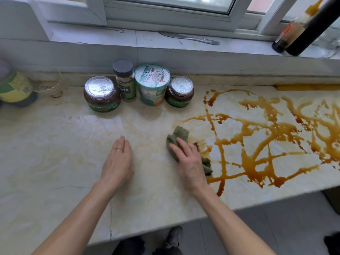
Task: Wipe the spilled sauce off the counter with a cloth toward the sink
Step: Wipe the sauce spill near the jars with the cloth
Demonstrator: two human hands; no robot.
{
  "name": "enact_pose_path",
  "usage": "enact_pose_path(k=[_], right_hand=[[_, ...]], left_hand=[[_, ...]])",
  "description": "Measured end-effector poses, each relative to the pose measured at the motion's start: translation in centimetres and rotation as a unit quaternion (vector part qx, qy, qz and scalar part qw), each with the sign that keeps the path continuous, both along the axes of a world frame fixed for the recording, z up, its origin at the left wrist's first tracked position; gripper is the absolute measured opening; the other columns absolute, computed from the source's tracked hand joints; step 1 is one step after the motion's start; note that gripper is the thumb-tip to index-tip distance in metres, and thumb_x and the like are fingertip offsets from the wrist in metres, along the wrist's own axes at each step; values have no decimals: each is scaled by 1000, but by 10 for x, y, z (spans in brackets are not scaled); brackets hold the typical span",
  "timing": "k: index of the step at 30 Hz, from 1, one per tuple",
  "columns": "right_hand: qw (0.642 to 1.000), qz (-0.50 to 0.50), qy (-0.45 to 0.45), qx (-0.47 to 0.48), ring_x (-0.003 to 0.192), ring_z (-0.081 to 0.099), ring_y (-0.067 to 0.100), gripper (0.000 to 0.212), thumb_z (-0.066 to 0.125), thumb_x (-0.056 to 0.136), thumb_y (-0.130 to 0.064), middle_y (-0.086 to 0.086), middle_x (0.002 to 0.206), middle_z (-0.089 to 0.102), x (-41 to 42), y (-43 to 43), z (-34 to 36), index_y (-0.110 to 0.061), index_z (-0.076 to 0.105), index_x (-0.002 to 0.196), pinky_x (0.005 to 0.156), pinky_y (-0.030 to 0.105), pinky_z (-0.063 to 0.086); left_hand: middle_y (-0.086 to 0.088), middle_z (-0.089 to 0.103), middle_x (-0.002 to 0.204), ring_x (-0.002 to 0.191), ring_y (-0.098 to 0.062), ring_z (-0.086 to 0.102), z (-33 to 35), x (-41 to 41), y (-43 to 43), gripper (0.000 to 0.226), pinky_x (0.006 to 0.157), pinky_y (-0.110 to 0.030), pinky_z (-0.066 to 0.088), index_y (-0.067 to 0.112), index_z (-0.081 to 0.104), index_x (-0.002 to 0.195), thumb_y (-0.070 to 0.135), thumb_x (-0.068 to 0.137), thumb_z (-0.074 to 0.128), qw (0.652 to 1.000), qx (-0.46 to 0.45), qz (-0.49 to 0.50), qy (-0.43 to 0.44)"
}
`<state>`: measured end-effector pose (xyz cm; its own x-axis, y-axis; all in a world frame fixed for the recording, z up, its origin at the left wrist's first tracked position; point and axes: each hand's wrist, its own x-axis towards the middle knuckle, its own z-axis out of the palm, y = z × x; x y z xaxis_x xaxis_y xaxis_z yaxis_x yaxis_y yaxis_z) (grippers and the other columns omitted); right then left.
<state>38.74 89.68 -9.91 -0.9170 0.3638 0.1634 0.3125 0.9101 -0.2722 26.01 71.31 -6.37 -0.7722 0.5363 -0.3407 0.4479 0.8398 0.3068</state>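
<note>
A crumpled green cloth [179,134] lies on the pale marbled bench [55,153], at the left margin of the spilled sauce [257,140]. The right hand [189,162] rests palm down on the cloth. Its fingers [181,146] are extended and press flat rather than curling round the fabric. Cloth shows beyond the fingertips and along the right side of the hand, where its edge touches a brown smear. The sauce spreads from there to the right edge of the view in branching orange-brown streaks and pools, and one trail runs to the bench's front edge. The left hand [118,162] lies flat on a bare part of the bench, well apart from the cloth. Its fingers are straight and together and hold nothing, and one wears a thin ring [119,149].

At the back of the bench stand, in a row, a dark jar [102,94] with a pull-tab lid, a slim spice bottle [125,80] with a black cap, a sealed paper tub [151,84] and a second jar [180,92]. A clear glass [53,83] and a blurred green-and-yellow bottle [12,87] stand at the far left. On the windowsill [110,36] above lie a knife [191,38] and, at the right, a sauce-streaked bottle [292,32] beside a dark bottle [316,26].
</note>
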Motion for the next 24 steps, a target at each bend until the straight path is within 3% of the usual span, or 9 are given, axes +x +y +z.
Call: enact_pose_path(k=[3, 5, 8, 11, 13, 17, 20, 24], right_hand=[[990, 135, 20, 24, 122, 49, 29, 41, 57, 88, -10, 5, 139, 54, 28, -34, -9, -20, 61, 127, 92, 39, 45], [985, 169, -2, 35, 125, 47, 24, 42, 48, 91, -17, -3, 140, 53, 43, -29, -14, -27, 58, 130, 88, 39, 40], [990, 125, -40, 59, 123, 48, 25, 46, 39, 91, -21, -6, 141, 52, 33, 8, -13, -36, 55, 132, 85, 39, 33], [997, 60, -36, 17, 116, 53, 33, 45, 35, 89, -22, -3, 137, 57, 11, 24, -2, -32, 62, 124, 79, 40, 40], [996, 92, 6, 8, 115, 52, 32, 44, 37, 88, -21, -2, 133, 60, 18, 7, 0, -29, 65, 121, 79, 39, 40], [977, 212, -5, 8, 123, 44, 22, 44, 47, 87, -18, -7, 138, 54, 61, -16, -14, -31, 59, 128, 84, 37, 32], [982, 184, -28, 15, 120, 49, 25, 43, 40, 90, -21, -5, 139, 54, 43, 17, -11, -32, 59, 128, 84, 37, 30], [990, 138, -22, -21, 117, 53, 31, 44, 37, 88, -20, -2, 137, 56, 27, 26, -1, -28, 64, 121, 81, 45, 42]], left_hand=[[-13, -6, 159, 147, -25, 0, -8, 25, 10, 67, 119, -30, 11, 2, 4, 150, 5, 91, 37, 1000, 19, -12, 10], [-13, -6, 159, 147, -24, 0, -12, 39, 12, 67, 119, -29, 8, 2, 2, 150, 4, 92, 34, 1000, 14, -10, 11], [-13, -7, 159, 147, -25, -2, -13, 56, 15, 67, 119, -30, 7, 2, 0, 150, 2, 91, 33, 1000, 8, -2, 13], [-12, -7, 159, 147, -24, -3, -11, 64, 19, 66, 120, -31, 6, 1, 0, 150, 1, 91, 31, 1000, -2, 10, 15], [-12, -7, 159, 147, -24, -3, -10, 66, 20, 68, 120, -31, 6, 2, 0, 150, -1, 90, 32, 1000, 0, 15, 15], [-10, -7, 159, 147, -22, -3, -10, 66, 21, 71, 120, -30, 6, 4, 0, 151, -1, 89, 35, 1000, 3, 24, 10], [-8, -9, 159, 147, -21, -5, -12, 65, 20, 73, 120, -29, 5, 5, -2, 151, -3, 88, 34, 1000, -7, 22, 13], [-8, -11, 159, 147, -21, -6, -15, 67, 21, 74, 120, -29, 4, 5, -4, 151, -3, 88, 34, 999, -21, 27, 17]])
